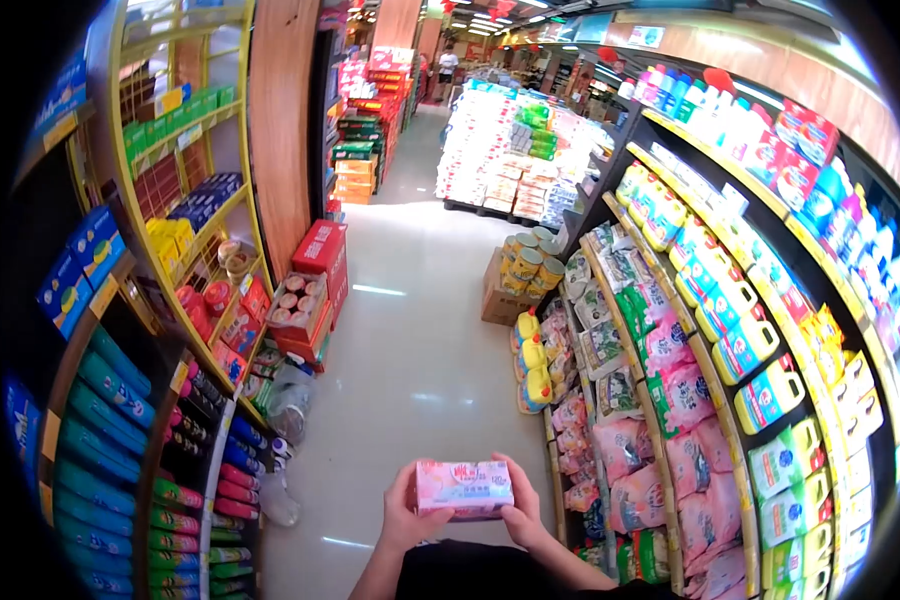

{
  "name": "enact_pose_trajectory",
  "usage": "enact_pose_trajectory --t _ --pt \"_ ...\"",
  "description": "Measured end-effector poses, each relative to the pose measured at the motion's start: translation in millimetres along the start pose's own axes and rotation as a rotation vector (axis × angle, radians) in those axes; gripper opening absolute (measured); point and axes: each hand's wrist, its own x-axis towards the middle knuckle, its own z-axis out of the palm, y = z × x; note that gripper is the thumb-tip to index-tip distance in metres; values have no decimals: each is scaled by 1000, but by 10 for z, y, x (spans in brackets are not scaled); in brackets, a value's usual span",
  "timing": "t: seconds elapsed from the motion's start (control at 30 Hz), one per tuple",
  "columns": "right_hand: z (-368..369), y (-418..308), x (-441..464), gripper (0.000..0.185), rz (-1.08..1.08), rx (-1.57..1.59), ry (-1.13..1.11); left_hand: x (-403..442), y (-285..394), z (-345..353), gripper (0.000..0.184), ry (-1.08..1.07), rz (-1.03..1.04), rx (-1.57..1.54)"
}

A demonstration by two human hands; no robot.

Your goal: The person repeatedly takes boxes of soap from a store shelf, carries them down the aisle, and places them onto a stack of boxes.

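Low in the middle of the head view, a pink and lilac tissue pack (464,489) with printed lettering is held up in front of my body. My left hand (408,512) grips its left end, thumb along the lower edge. On the opposite end, my right hand (523,513) holds it the same way, fingers partly hidden behind the pack. The pack looks closed and roughly level, with pale floor behind it.
Shelves of bagged detergent (625,450) and yellow-capped jugs (770,395) line the right side. Toothpaste-like boxes and bottles (95,440) fill the left shelves. Cartons (310,290) and yellow cans (530,262) stand on the floor (410,330). A stacked display (510,150) and a distant person (448,65) are ahead.
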Motion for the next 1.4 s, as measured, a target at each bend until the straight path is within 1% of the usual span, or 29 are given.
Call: enact_pose_trajectory --t 0.1,0.17,0.37,0.43,0.53,0.73,0.83,0.9,1.07,1.1,1.17,1.3,1.37,1.4 --pt "80 68 291 86 28 -53 -29 259 34 -164 69 27 15 20" --pt "112 149 500 84 19 -83 -73 340 31 -267 68 85 22 16" --pt "218 456 946 80 76 -22 -173 512 -75 -575 67 225 34 3" --pt "201 483 1038 79 113 -27 -217 547 -57 -607 66 256 -5 13" --pt "207 544 1300 78 111 31 -236 694 -143 -635 65 290 16 -1" --pt "-132 753 1724 75 98 -27 -224 1214 -242 -575 65 283 -12 73" --pt "-281 806 2123 75 88 46 -231 1552 -369 -549 67 300 56 159" --pt "-378 836 2407 74 70 59 -264 1813 -388 -526 68 308 76 158" --pt "-587 912 3108 73 -31 126 -330 2469 -396 -493 72 342 178 253" --pt "-642 924 3231 74 -21 145 -321 2599 -435 -502 77 334 169 272" --pt "-803 945 3399 75 18 177 -292 2830 -543 -472 78 311 155 288" --pt "-1113 1089 3749 77 -26 268 -274 3295 -793 -483 79 229 127 264" --pt "-1179 1159 3899 78 -6 358 -241 3530 -825 -471 79 251 94 279" --pt "-1217 1150 3952 78 18 349 -250 3614 -831 -444 78 270 72 278"
